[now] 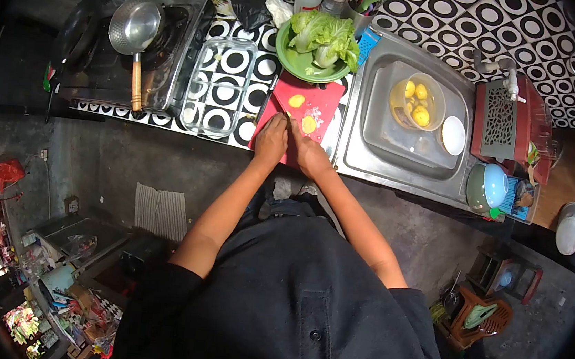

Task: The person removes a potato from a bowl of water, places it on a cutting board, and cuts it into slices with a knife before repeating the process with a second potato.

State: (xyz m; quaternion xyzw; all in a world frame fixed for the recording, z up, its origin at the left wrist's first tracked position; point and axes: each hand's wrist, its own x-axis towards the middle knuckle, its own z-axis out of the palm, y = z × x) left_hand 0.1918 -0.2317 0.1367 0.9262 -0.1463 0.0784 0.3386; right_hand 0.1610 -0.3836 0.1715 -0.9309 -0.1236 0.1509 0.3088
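Observation:
A red cutting board [328, 99] lies on the counter, with a yellow potato slice [309, 124] and another cut potato piece [296, 101] on it. My left hand [272, 140] is closed low on the board, its fingers bent down; what they press on is hidden. Right beside it, my right hand [310, 155] is wrapped around a knife [281, 107], of which only a thin dark part shows near the fingertips. Small pale scraps are scattered by the slices. Behind the board, leafy lettuce [328, 39] fills a green bowl [311, 73].
Left of the board are a glass dish [214, 131] and a stove [175, 92] carrying a saucepan [136, 26]. To the right, a steel sink [359, 159] contains a tub [431, 86] of potatoes and a white bowl [453, 136]. A red rack [488, 140] stands beyond it.

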